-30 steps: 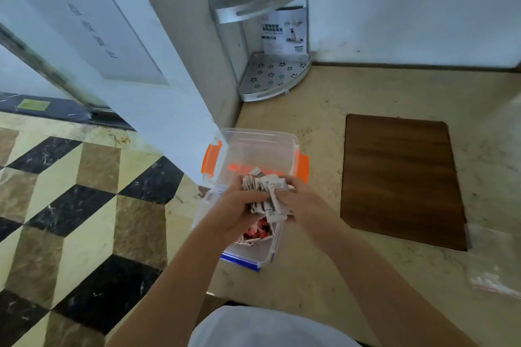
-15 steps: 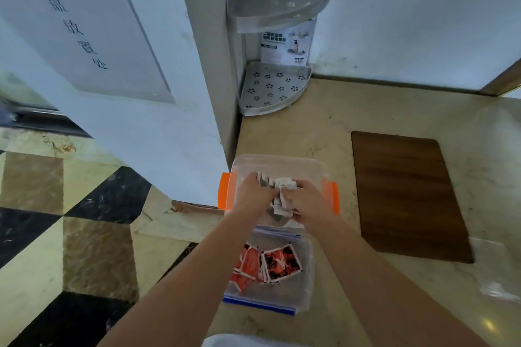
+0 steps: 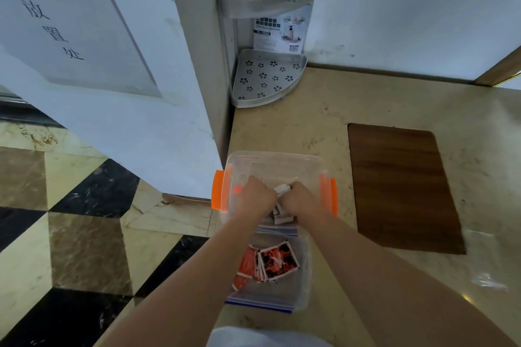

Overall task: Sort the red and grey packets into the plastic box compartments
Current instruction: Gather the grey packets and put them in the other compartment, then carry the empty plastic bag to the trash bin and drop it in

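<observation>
Both hands are down inside the clear plastic box with orange latches, on the stone counter. Left hand is curled into a closed fist; contents hidden. Right hand is closed around a bunch of grey packets; at least three white edges poke out between and below the hands, exact count unreadable. Red packets lie in the near clear container with blue trim: one face-up, roughly three or four more overlapped beside it. One wooden board lies to the right, one metal corner rack behind.
</observation>
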